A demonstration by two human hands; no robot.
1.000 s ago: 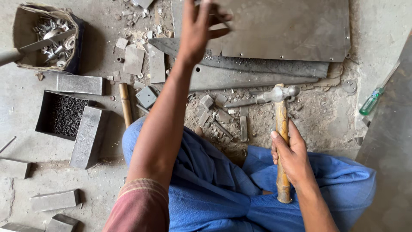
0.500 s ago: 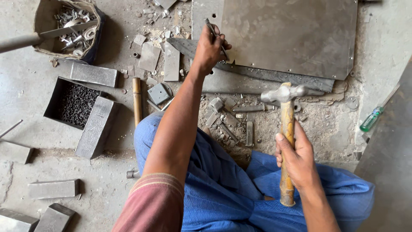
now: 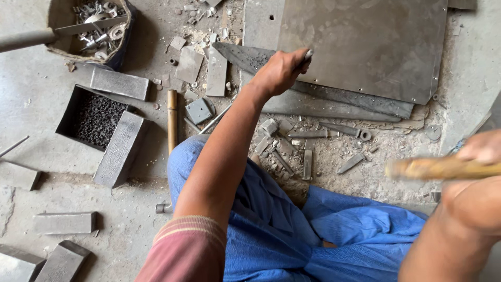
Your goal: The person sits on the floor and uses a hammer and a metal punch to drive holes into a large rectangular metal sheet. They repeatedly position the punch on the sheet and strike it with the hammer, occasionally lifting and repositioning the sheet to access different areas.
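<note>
Head view showed the left hand [image 3: 280,70] gripping a metal punch [image 3: 308,54] on the steel sheet [image 3: 365,47] at twelve o'clock, while the right hand [image 3: 482,151], at three o'clock, clutched the raised hammer handle [image 3: 443,168]; a squarely aimed blow seemed due.

hands: 2, left hand [image 3: 279,70] + right hand [image 3: 482,149] | hammer handle [image 3: 443,168]: 1, blurry | big metal sheet [image 3: 365,47]: 1 | open box of dark bits [image 3: 94,116]: 1 | basket of metal parts [image 3: 91,26]: 1 | grey blocks bottom left [image 3: 62,223]: roughly 4

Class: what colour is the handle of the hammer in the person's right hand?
Yellowish-brown wood; the hammer handle is motion-blurred, seen in the head view.
</note>
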